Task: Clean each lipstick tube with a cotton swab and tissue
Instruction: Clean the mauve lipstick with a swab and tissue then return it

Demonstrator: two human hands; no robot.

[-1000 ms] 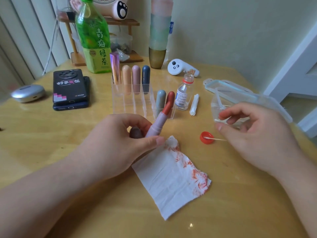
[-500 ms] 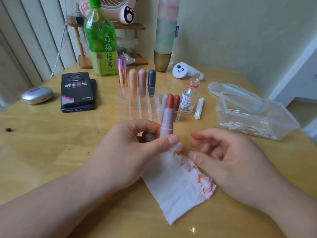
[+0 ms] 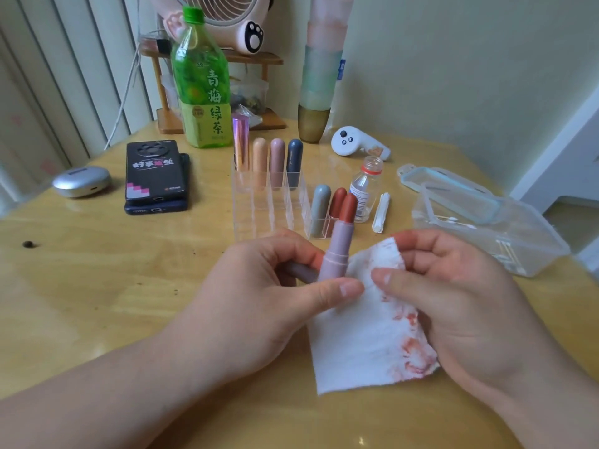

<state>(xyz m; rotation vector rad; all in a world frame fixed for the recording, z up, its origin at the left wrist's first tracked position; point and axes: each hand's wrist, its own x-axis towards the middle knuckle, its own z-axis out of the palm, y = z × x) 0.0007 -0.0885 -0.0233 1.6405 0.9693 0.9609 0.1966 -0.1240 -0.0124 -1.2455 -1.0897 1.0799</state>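
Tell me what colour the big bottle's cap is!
The cap is green, clearest in the head view.

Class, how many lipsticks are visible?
7 lipsticks: iridescent, peach, pink, navy in the organizer's back row; grey, red in its front; lilac in the left hand. Others possibly hidden.

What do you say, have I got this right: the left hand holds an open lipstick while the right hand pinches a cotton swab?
Not quite. The right hand pinches a red-stained tissue, not a cotton swab, as the head view shows. The rest stands: the left hand holds an open lipstick.
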